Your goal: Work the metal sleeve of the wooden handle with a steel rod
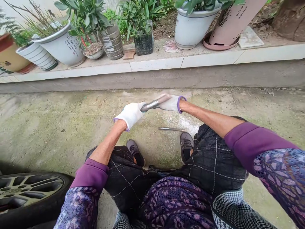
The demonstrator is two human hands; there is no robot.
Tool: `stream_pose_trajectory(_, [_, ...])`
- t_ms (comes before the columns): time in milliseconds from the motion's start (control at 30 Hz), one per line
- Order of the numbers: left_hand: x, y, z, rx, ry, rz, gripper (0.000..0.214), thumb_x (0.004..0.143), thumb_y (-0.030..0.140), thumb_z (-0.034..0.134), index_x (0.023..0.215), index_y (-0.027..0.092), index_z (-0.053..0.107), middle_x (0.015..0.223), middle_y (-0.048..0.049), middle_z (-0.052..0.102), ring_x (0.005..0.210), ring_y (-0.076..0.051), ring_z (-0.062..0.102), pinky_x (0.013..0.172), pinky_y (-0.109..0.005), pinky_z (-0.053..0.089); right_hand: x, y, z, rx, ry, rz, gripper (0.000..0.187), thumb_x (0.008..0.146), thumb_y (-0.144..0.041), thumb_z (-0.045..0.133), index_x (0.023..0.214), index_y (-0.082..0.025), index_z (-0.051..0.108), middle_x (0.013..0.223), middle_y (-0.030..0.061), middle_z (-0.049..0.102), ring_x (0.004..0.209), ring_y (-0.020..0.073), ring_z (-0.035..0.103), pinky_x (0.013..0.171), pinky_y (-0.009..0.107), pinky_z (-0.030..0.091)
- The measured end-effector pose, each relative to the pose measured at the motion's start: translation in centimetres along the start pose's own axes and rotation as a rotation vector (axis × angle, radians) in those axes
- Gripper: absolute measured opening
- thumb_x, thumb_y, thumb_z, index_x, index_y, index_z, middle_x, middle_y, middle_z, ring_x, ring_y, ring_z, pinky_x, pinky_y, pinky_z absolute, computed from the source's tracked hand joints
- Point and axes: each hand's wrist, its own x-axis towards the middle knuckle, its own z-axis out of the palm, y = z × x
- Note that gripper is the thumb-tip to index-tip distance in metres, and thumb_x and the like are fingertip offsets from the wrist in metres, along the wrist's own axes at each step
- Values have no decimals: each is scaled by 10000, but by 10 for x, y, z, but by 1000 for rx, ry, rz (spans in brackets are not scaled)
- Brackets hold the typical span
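Observation:
Both hands wear white gloves with purple cuffs and are held out in front of me above the concrete floor. My left hand (pixel 132 115) is closed around the dark left end of a wire-wrapped handle (pixel 152 104). Silver winding covers the handle's middle, and its brown, wood-like right end is blurred. My right hand (pixel 169 104) is at that right end, seemingly gripping it, though its fingers are partly hidden. Below my hands, near my right shoe (pixel 186 141), a thin rod (pixel 170 129) with a shiny section lies on the floor beside a white powdery patch (pixel 188 122).
A low tiled ledge (pixel 157 64) crosses ahead, lined with potted plants, including a white pot (pixel 190 28) and a pink planter (pixel 231 25). A tyre on an alloy wheel (pixel 30 190) lies at the lower left. My knees are spread on either side.

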Motion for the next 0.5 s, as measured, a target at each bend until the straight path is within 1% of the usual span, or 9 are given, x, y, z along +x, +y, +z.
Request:
stream_pose_trajectory(33, [2,-2,0,-51,41,-35,354,950,410,481,1209,250,662,991,-49,750,854,-204,689,755,-267,479,-2,-7,5,-28,-14,3,291,875,-244,502,1032,-199,743,869,48,724,688,154,590,590,258,377])
stream_pose_trajectory(100, [5,-7,0,-71,81,-106,355,952,399,473,1203,236,664,1030,-68,748,885,-210,693,768,-268,484,-8,-20,13,-69,-23,-56,271,858,-247,521,1002,-222,750,890,45,739,731,168,616,618,260,385])
stream_pose_trajectory(200, [11,-13,5,73,49,-192,328,957,324,448,1168,220,677,1007,-115,744,902,-248,707,796,-318,505,-20,-34,19,-56,-18,-120,251,838,-297,552,972,-259,760,896,28,754,744,186,632,634,278,393])
stream_pose_trajectory(333, [17,-16,15,267,27,-181,345,950,206,412,1185,179,663,977,-168,731,945,-299,712,808,-383,526,-33,-39,15,-51,-7,-113,243,823,-336,584,957,-250,768,869,28,751,734,199,632,626,291,391])
stream_pose_trajectory(367, [18,-16,16,294,4,-180,344,943,183,416,1179,166,666,975,-177,728,958,-307,711,806,-386,529,-36,-39,12,-52,-2,-109,249,827,-330,581,966,-241,767,874,34,751,733,196,631,624,288,388])
stream_pose_trajectory(433, [19,-12,18,340,-84,-174,335,925,139,431,1147,146,682,976,-189,724,978,-311,708,810,-383,531,-39,-37,5,-60,16,-92,272,853,-310,546,991,-219,761,896,53,750,738,189,629,623,285,380])
stream_pose_trajectory(500, [19,-4,18,384,-198,-107,321,912,115,447,1111,146,697,981,-186,724,977,-312,708,814,-387,531,-39,-30,-3,-86,59,-80,294,879,-289,501,1003,-212,756,929,63,749,761,183,628,633,283,374])
